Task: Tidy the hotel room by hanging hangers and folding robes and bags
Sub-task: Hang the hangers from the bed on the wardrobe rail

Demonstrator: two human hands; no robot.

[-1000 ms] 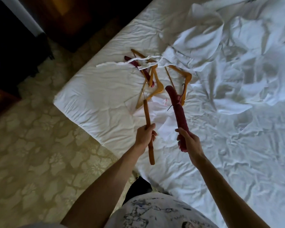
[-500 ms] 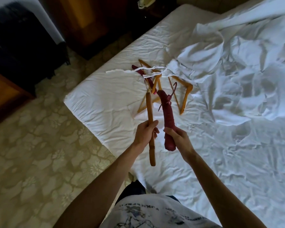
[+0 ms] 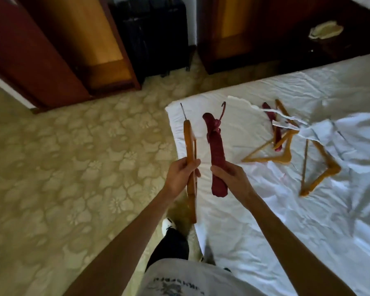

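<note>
Rumpled white bed (image 3: 254,221) beside pale floral carpet (image 3: 62,167); three wooden triangle hangers (image 3: 271,154) and one red padded lie on the sheet. Left hand (image 3: 181,178) grips a smooth wood hanger (image 3: 189,150) edge-on. Right hand (image 3: 231,176) curls round a padded red hanger (image 3: 216,150), hook up.

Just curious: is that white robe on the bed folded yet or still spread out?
Not folded: the white robe lies crumpled and spread across the bed, its belt trailing over the wooden hangers.
</note>
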